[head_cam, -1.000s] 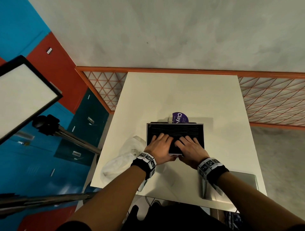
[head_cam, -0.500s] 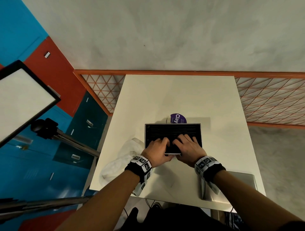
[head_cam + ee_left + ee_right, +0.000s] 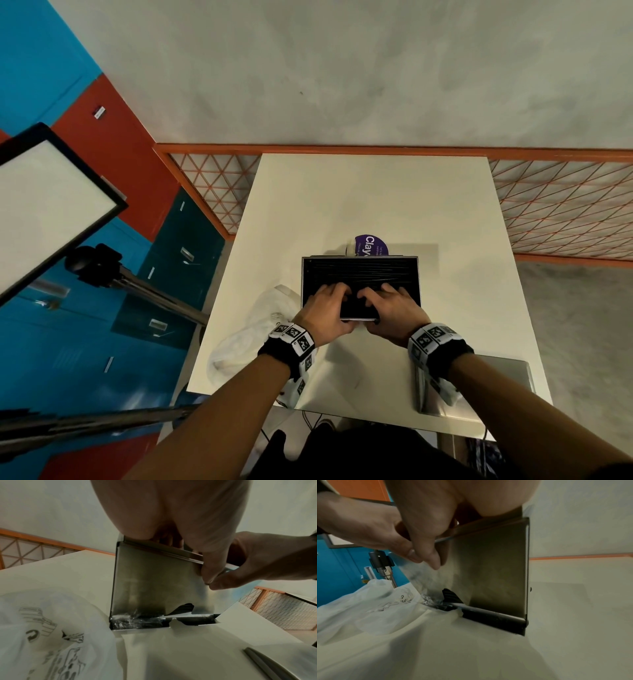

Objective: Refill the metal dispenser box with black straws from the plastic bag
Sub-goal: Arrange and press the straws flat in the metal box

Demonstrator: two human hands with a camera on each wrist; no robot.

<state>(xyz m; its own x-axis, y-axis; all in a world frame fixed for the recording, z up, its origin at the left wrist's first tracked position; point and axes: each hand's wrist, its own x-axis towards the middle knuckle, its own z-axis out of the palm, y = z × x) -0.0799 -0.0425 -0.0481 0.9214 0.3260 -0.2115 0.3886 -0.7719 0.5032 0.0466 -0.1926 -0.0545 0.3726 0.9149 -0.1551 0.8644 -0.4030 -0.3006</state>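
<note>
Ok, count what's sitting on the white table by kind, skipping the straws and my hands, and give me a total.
Metal box: 1
Plastic bag: 1
Purple-labelled container: 1
Metal lid: 1
Total: 4

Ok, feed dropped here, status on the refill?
Left grip and right grip clasp near wall of metal dispenser box. Black straws inside. Plastic bag lies left, clear.
</note>
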